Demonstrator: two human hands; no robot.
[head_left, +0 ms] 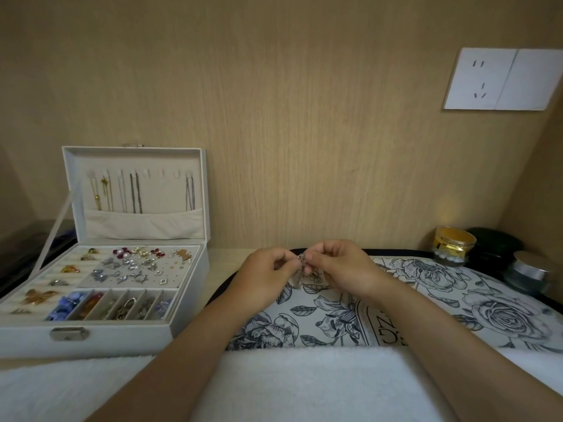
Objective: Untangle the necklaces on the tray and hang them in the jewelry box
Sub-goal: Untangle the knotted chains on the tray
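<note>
The back is a pale wood-grain wall [304, 117], warmly and evenly lit. High on the right sits a white socket plate [499, 79]. A side wall [545, 178] of the same grain closes the right corner. There a gold jar [454, 243], a black pot [493, 243] and a silver-lidded jar [530, 269] stand close together. The tabletop [222, 263] is pale beige.

The jewelry box [91, 339] stands on the surface [220, 264] to your left, its lid [137, 226] upright with necklaces [135, 193] hanging inside it. The tray [457, 300] lies right of the box, and your left grip [265, 275] and right grip [344, 269] meet over its far part with a necklace [301, 266] between them. Jars [454, 245] stand behind the tray's right end, and a towel [289, 385] lies in front of it.
</note>
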